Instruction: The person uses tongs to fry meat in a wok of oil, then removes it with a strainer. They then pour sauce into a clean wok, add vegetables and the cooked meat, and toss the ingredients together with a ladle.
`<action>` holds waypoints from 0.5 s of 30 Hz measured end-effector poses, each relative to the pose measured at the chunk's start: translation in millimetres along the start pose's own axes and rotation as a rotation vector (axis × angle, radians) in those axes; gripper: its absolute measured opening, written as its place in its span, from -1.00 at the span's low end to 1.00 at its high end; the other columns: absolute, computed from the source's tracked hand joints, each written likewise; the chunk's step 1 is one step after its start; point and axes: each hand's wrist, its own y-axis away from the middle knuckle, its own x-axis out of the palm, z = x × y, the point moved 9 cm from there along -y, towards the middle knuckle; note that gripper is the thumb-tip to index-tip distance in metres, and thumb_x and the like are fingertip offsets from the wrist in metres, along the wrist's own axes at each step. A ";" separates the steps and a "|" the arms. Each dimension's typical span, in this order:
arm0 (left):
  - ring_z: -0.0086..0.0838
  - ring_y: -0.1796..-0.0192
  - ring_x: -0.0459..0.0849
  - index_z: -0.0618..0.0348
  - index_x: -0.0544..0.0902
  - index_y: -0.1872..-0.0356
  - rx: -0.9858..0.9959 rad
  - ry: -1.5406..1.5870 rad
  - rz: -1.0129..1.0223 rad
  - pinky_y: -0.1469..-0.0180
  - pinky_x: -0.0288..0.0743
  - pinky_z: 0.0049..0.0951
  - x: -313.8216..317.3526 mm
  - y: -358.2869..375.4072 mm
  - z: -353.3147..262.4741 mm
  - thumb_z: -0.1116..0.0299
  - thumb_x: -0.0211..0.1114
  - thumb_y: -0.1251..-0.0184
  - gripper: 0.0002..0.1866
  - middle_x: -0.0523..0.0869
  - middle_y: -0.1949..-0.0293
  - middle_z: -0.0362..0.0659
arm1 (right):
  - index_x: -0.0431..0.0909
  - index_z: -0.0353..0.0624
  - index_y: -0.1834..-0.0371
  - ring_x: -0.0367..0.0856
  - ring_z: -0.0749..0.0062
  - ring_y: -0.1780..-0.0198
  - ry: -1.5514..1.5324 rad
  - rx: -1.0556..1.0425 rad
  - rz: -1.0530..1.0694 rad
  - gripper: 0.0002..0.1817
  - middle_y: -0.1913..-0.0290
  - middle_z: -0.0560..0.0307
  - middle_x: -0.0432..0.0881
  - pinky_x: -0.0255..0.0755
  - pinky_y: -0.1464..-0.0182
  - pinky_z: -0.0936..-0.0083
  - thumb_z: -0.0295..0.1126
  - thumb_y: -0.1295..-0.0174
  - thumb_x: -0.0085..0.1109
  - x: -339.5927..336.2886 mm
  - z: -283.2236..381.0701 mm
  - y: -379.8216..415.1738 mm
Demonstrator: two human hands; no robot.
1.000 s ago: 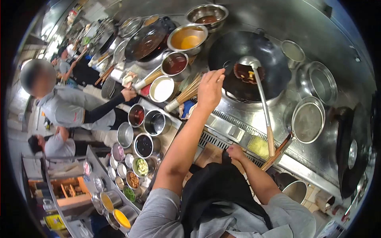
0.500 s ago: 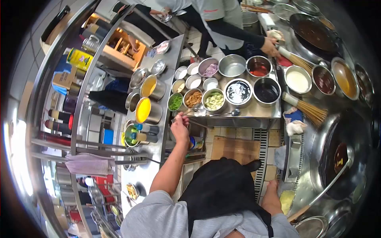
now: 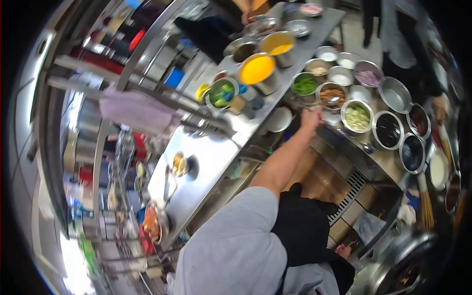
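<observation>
My left hand (image 3: 311,119) is stretched out to the row of metal containers, its fingers closed round a spoon (image 3: 333,102). The spoon's bowl lies over the container of brown pieces (image 3: 330,92), which look like nuts. Close beside it stand chopped green herbs (image 3: 305,83) and pale green diced pieces (image 3: 357,116). My right hand (image 3: 344,251) is low beside my black apron (image 3: 302,221), near the stove edge; it is small and blurred, with its fingers unclear.
Two tall pots of yellow liquid (image 3: 257,69) stand on the left steel counter (image 3: 206,183). A small bowl of food (image 3: 180,164) sits nearer. A wok (image 3: 403,270) and a bamboo brush (image 3: 425,201) are at the right. Another person (image 3: 403,34) stands beyond the containers.
My view has swung left and tilted, so the containers appear further right. My left hand remains at the containers; the spoon now shows over the brown pieces.
</observation>
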 end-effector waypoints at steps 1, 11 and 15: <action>-0.60 0.64 0.50 0.06 0.52 0.35 -0.045 0.002 -0.028 0.60 0.34 -0.55 -7.8 11.5 8.4 0.26 0.28 -0.33 -0.84 0.58 0.58 -0.26 | 0.47 -0.07 0.35 0.52 0.41 0.53 -0.031 0.068 -0.051 -0.71 0.43 0.20 0.58 0.39 0.55 0.52 -0.10 -0.29 -0.11 1.0 4.9 20.4; -0.50 0.28 0.67 0.13 0.62 0.08 -0.465 -0.102 -0.206 0.20 0.60 -0.50 -295.3 211.2 75.6 0.17 0.26 -0.40 -0.74 0.65 0.30 -0.16 | 0.41 -0.01 0.21 0.46 0.41 0.42 0.336 -0.062 0.197 -0.77 0.30 0.19 0.51 0.43 0.38 0.51 -0.13 -0.27 -0.08 13.5 29.2 41.5; -0.45 0.38 0.65 0.12 0.60 0.04 -0.205 0.147 -0.618 0.35 0.56 -0.44 -518.0 246.5 78.8 0.33 0.12 -0.46 -0.81 0.66 0.40 -0.20 | 0.44 0.02 0.21 0.46 0.35 0.46 0.311 -0.001 0.036 -0.75 0.35 0.18 0.50 0.41 0.43 0.39 -0.09 -0.27 -0.07 29.9 40.7 111.8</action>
